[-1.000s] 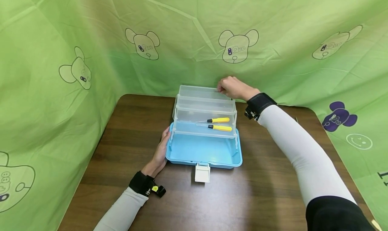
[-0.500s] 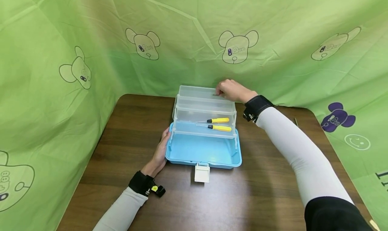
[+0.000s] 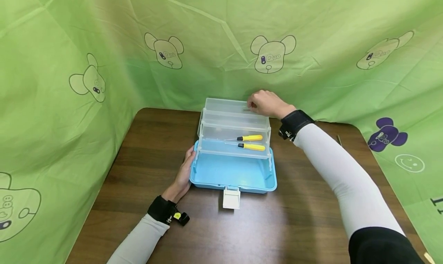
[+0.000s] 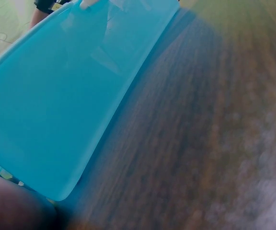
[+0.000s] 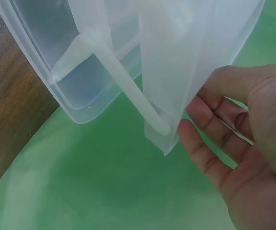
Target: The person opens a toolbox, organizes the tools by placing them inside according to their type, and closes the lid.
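A light-blue toolbox (image 3: 228, 171) stands with its lid raised and clear trays (image 3: 221, 142) fanned out. My left hand (image 3: 181, 175) rests along its left side, fingers against the wall; the left wrist view shows it only as a blur. At the right end of the rearmost tray (image 3: 225, 104) is my right hand (image 3: 268, 103), pinching a small thin metal rod (image 3: 246, 110). In the right wrist view its thumb and fingers are at the tray's edge, fingertips partly hidden. On the front tray lie two yellow-handled screwdrivers (image 3: 252, 137), shafts pointing left.
A white latch (image 3: 231, 198) hangs down at the box's front. Another thin metal piece (image 3: 339, 140) lies on the brown table (image 3: 149, 144) at the right. A green printed cloth (image 3: 218, 56) hangs behind and along both sides.
My right hand has moved slightly down toward the rearmost tray, and the thin metal rod has come down with it. The left hand, toolbox and screwdrivers have stayed where they were.
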Demonstrator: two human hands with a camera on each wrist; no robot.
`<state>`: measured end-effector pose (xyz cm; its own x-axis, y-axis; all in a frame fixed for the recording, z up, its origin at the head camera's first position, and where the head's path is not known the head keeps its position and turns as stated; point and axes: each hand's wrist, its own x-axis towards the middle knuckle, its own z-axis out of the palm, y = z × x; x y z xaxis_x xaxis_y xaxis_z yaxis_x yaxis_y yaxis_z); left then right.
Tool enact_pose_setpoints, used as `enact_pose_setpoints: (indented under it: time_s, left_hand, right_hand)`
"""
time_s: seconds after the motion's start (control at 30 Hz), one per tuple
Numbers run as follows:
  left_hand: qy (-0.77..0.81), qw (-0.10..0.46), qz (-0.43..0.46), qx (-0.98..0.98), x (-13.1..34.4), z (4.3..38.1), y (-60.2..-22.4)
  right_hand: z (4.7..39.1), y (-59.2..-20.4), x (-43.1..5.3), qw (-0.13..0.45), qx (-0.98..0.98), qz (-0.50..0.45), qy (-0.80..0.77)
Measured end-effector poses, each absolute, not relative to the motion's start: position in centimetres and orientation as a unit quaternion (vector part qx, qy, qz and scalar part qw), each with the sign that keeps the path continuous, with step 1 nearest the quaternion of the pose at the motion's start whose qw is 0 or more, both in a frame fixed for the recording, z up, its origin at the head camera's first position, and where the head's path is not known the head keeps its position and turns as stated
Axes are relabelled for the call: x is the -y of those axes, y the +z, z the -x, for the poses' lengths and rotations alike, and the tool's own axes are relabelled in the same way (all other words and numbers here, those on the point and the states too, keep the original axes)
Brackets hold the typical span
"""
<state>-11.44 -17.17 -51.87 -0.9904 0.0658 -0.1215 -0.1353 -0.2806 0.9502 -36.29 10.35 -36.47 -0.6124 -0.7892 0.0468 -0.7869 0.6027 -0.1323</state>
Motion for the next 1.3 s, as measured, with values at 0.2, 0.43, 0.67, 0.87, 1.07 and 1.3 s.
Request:
enact_pose_setpoints:
  time_s: [0.2,0.43,0.67,0.87,1.07,1.3]
  left_hand:
    - [0.799,0.067,0.04,-0.597,17.1,11.5,-51.7]
    - [0.798,0.071,0.04,-0.597,17.2,11.4,-51.7]
    - [0.799,0.069,0.039,-0.596,17.1,11.5,-51.6]
    - [0.799,0.071,0.04,-0.596,17.1,11.5,-51.5]
    - [0.801,0.067,0.039,-0.594,17.2,11.5,-51.5]
    - [0.802,0.072,0.044,-0.592,17.0,11.5,-51.6]
  right_hand:
    - [35.8,-35.8,-11.0,0.0,-0.903,0.425,-0.071]
    - [35.5,-35.7,-12.3,-0.01,-0.906,0.419,-0.064]
    - [35.1,-35.2,-14.0,-0.015,-0.913,0.403,-0.063]
    - [34.6,-34.9,-16.1,-0.014,-0.918,0.393,-0.052]
    - [33.9,-35.3,-17.9,-0.009,-0.922,0.386,-0.035]
    - [32.5,-36.4,-20.4,-0.003,-0.931,0.365,-0.012]
